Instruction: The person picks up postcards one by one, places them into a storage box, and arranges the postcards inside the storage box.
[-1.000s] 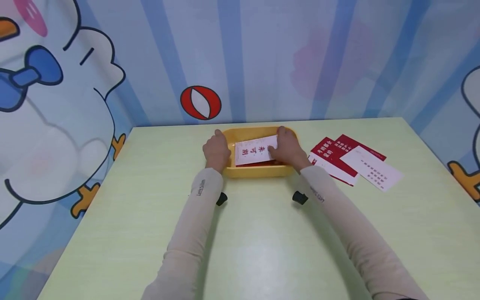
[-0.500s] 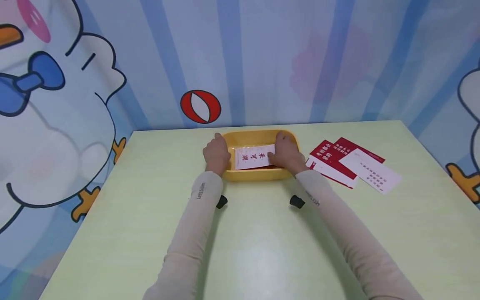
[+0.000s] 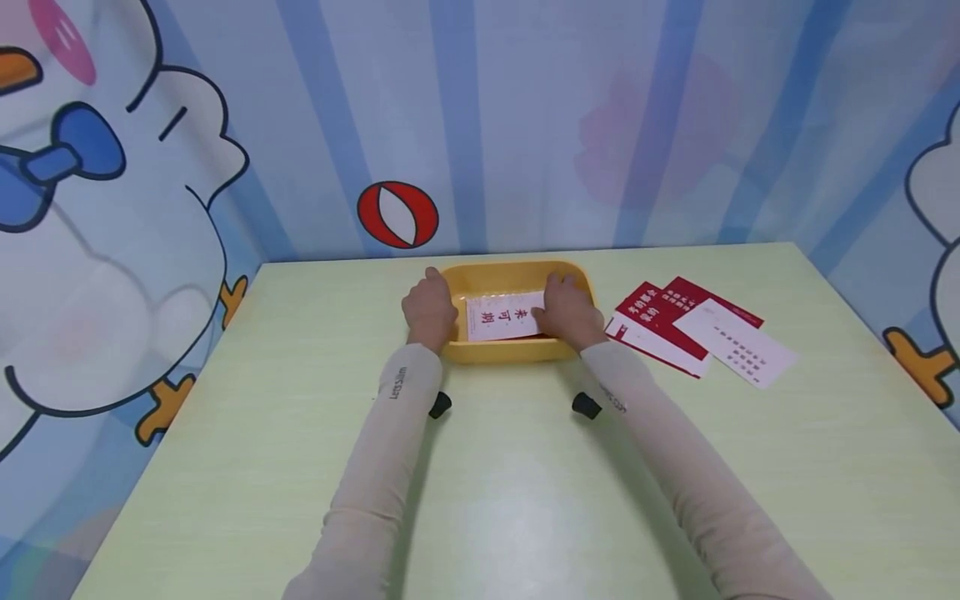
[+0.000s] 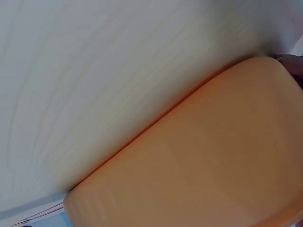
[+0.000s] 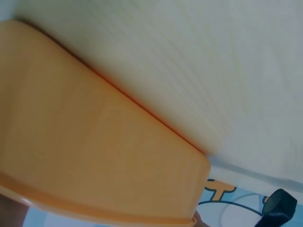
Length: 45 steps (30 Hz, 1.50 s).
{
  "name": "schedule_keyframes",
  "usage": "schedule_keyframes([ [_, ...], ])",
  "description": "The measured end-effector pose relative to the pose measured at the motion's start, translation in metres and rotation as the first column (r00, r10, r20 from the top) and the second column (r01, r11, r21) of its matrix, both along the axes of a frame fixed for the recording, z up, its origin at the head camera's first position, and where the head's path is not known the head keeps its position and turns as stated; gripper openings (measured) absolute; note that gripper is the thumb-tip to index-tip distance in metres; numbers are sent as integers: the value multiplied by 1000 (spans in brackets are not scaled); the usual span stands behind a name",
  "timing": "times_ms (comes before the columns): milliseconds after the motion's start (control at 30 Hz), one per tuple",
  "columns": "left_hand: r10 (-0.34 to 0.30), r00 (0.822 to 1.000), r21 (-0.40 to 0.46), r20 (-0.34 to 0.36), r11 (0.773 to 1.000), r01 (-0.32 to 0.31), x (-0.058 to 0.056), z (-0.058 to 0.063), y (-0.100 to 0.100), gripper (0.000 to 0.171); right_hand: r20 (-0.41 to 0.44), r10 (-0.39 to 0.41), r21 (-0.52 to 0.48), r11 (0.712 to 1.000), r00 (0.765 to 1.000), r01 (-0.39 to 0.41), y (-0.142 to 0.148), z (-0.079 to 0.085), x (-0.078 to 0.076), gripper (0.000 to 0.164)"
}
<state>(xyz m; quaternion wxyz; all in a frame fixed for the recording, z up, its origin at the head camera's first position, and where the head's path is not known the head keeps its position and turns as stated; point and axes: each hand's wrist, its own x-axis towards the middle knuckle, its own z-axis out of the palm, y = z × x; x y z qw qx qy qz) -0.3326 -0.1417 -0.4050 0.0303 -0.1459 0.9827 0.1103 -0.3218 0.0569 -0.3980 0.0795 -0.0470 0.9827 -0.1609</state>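
A yellow tray (image 3: 517, 354) stands near the back of the table; its orange-looking wall (image 4: 184, 151) fills much of the left wrist view. My left hand (image 3: 430, 310) grips the tray's left rim. My right hand (image 3: 570, 310) reaches over the front right of the tray and holds the right end of a white card (image 3: 502, 317) with red characters, thumb on top. This card lies in the tray, nearly level with its long sides. The right fingertips are partly hidden behind the hand. In the right wrist view the tray wall (image 5: 104, 142) hides the cards.
Several red and white cards (image 3: 667, 321) lie fanned and overlapping right of the tray. A printed cloth wall (image 3: 517, 125) rises behind the table (image 3: 495, 483). Black camera mounts (image 3: 585, 406) stick out beneath both wrists.
My right hand has moved left and a little nearer, inward from the tray's back right rim. The white card has turned from slanted to nearly straight. The left hand keeps its place.
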Motion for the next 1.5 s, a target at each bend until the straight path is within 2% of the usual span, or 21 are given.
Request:
schedule_keyframes([
  [167, -3, 1000, 2, -3, 1000, 3, -1, -1, 1, 53, -13, 12, 24, 1000, 1000, -12, 1, -1, 1, 56],
  [500, -7, 1000, 4, 3, 1000, 7, -2, 0, 2, 53, -10, 15, 38, 999, 1000, -15, 1, -2, 2, 53],
  [933, -19, 1000, 4, -24, 1000, 19, 4, 5, 3, 48, -7, 16, 37, 999, 1000, -16, 2, -1, 3, 57],
  [1500, -21, 1000, 6, -16, 1000, 22, 2, 1, 0, 51, -7, 19, 45, 999, 1000, -19, 0, -6, -2, 56],
])
